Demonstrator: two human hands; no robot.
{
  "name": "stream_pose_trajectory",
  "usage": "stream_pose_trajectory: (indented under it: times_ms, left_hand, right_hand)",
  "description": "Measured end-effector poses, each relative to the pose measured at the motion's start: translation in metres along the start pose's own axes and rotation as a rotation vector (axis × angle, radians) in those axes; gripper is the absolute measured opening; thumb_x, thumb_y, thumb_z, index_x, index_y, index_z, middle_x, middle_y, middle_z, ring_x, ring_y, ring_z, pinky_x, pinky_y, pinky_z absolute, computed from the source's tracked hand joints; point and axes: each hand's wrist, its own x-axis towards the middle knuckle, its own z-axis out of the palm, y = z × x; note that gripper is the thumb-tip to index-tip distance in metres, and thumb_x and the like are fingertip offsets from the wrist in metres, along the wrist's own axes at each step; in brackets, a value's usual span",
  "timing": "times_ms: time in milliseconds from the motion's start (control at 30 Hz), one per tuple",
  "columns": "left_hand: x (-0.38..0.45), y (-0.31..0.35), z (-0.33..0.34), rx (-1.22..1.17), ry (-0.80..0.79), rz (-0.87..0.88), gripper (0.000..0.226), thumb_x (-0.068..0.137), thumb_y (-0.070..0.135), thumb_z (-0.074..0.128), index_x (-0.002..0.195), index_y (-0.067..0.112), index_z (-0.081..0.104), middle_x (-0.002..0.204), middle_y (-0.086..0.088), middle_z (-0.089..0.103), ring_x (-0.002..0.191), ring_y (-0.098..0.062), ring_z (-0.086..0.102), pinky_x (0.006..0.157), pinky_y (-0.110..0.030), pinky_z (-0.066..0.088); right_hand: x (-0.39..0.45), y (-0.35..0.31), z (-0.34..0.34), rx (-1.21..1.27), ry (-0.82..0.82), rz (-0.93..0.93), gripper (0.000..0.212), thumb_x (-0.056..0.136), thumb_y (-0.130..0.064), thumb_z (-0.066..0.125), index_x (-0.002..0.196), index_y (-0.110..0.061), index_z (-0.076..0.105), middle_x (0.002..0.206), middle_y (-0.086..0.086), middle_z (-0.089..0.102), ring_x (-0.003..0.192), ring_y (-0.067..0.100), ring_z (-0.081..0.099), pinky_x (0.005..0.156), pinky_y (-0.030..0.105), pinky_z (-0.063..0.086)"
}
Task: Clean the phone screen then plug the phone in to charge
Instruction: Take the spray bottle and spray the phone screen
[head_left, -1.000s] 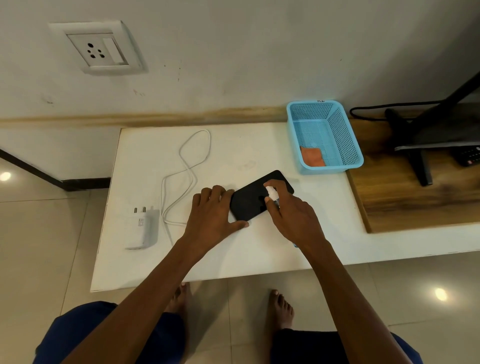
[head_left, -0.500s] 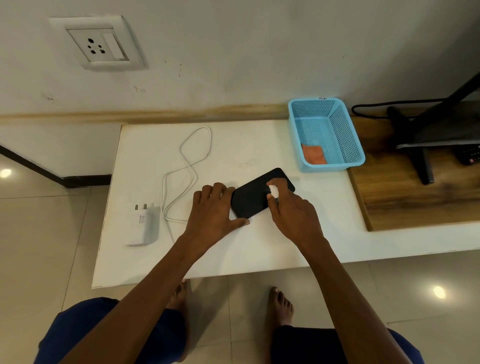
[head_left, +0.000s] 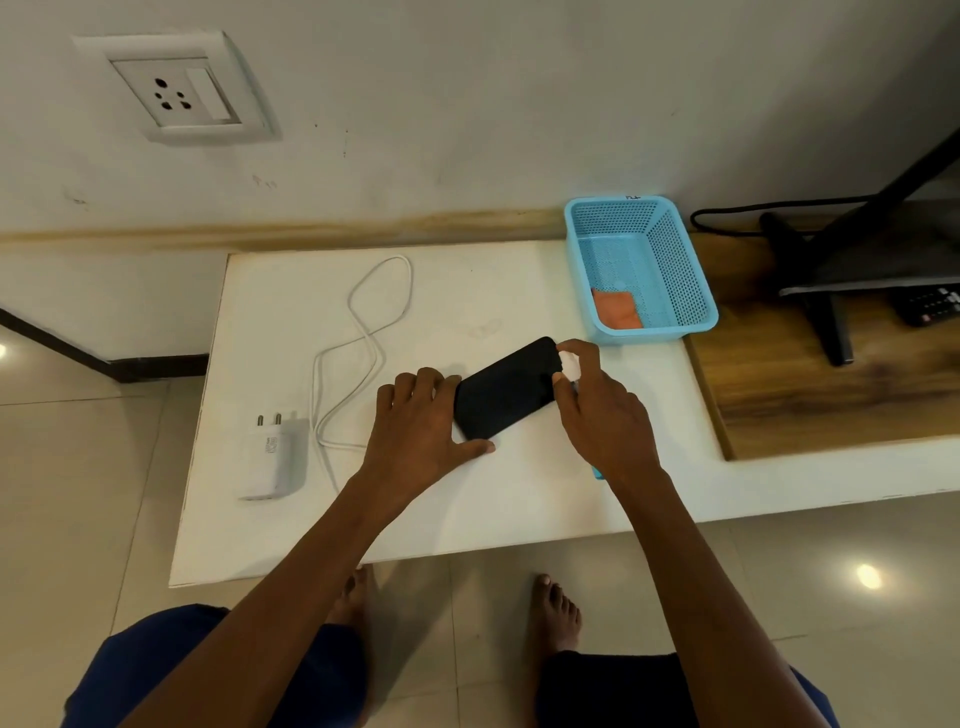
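My right hand (head_left: 602, 415) pinches a small white wipe (head_left: 570, 365) at the phone (head_left: 506, 395)'s far end; my left hand (head_left: 421, 421) lies flat, fingers spread, pinning the near end to the table (head_left: 467, 291). I judge cleaning is underway. Next I need the cable (head_left: 382, 312) and charger (head_left: 272, 454), left of the phone with open room around them; the socket (head_left: 174, 88) is up on the wall.
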Motion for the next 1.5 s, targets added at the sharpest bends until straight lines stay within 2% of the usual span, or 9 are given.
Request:
stream_pose_trajectory:
  times_ms: [167,500,933,1167,1233,1300,1367,1433,1500]
  left_hand:
    - [0.001,0.006,0.000,-0.024,0.023,0.001,0.086,0.073,0.076,0.062,0.136,0.019,0.050,0.128,-0.005,0.053,0.114,-0.027,0.048,0.093,-0.038,0.033]
    - [0.000,0.007,-0.002,-0.018,0.023,-0.003,0.087,0.073,0.077,0.060,0.137,0.019,0.049,0.130,-0.006,0.053,0.116,-0.027,0.047,0.095,-0.038,0.033]
    - [0.000,0.005,-0.001,-0.019,0.016,0.001,0.085,0.073,0.076,0.060,0.136,0.020,0.049,0.130,-0.004,0.052,0.115,-0.026,0.047,0.094,-0.037,0.031]
    - [0.000,0.004,0.000,-0.031,0.016,-0.009,0.089,0.073,0.081,0.054,0.137,0.020,0.049,0.130,-0.004,0.053,0.117,-0.027,0.047,0.096,-0.039,0.033]
    - [0.000,0.005,-0.002,-0.058,0.017,-0.029,0.086,0.077,0.082,0.048,0.139,0.021,0.049,0.132,-0.003,0.054,0.118,-0.026,0.047,0.098,-0.039,0.032]
    - [0.002,0.005,-0.006,-0.129,0.068,-0.057,0.074,0.085,0.074,0.048,0.138,0.023,0.050,0.130,-0.001,0.056,0.117,-0.025,0.049,0.096,-0.038,0.033]
    - [0.006,0.007,-0.012,-0.224,0.160,-0.086,0.055,0.092,0.059,0.052,0.134,0.023,0.055,0.123,0.001,0.060,0.111,-0.025,0.054,0.091,-0.035,0.034]
    - [0.016,0.010,-0.016,-0.289,0.226,-0.106,0.041,0.095,0.045,0.056,0.130,0.023,0.058,0.117,0.002,0.063,0.106,-0.026,0.056,0.086,-0.034,0.033]
    - [0.033,0.012,-0.016,-0.301,0.214,-0.126,0.039,0.096,0.039,0.057,0.130,0.022,0.058,0.116,0.002,0.064,0.105,-0.028,0.057,0.086,-0.036,0.036]
  right_hand:
    - [0.004,0.010,-0.005,0.019,0.016,0.061,0.036,0.103,-0.034,0.047,0.137,-0.023,0.040,0.065,-0.019,0.041,0.051,0.005,0.048,0.057,0.018,0.040]
    - [0.003,0.008,0.004,-0.008,0.001,0.060,0.034,0.103,-0.035,0.046,0.134,-0.023,0.039,0.062,-0.020,0.040,0.050,0.007,0.049,0.053,0.016,0.036]
    - [0.003,0.003,0.003,0.023,0.041,0.067,0.031,0.103,-0.035,0.046,0.131,-0.023,0.038,0.060,-0.018,0.042,0.049,0.009,0.050,0.056,0.026,0.050]
    - [0.003,0.007,-0.001,0.079,0.049,0.059,0.042,0.102,-0.037,0.049,0.139,-0.025,0.034,0.061,-0.011,0.048,0.051,0.014,0.053,0.057,0.029,0.054]
    - [0.003,0.011,-0.003,0.147,0.074,0.063,0.045,0.100,-0.040,0.053,0.137,-0.023,0.034,0.069,-0.010,0.053,0.055,0.013,0.057,0.060,0.026,0.055]
    - [0.006,0.014,-0.004,0.215,0.073,0.067,0.052,0.096,-0.042,0.059,0.136,-0.024,0.030,0.084,-0.011,0.053,0.059,0.006,0.056,0.059,0.013,0.045]
    - [0.008,0.018,-0.006,0.289,0.023,0.070,0.060,0.092,-0.036,0.066,0.135,-0.032,0.023,0.097,-0.010,0.051,0.064,0.003,0.057,0.061,0.006,0.038]
    - [0.009,0.024,-0.011,0.376,-0.020,0.046,0.069,0.088,-0.025,0.071,0.131,-0.044,0.020,0.105,-0.008,0.051,0.068,0.007,0.062,0.062,0.007,0.045]
    - [0.008,0.031,-0.014,0.460,-0.036,-0.001,0.076,0.087,-0.019,0.073,0.130,-0.052,0.020,0.114,-0.009,0.050,0.076,0.005,0.065,0.065,0.004,0.049]
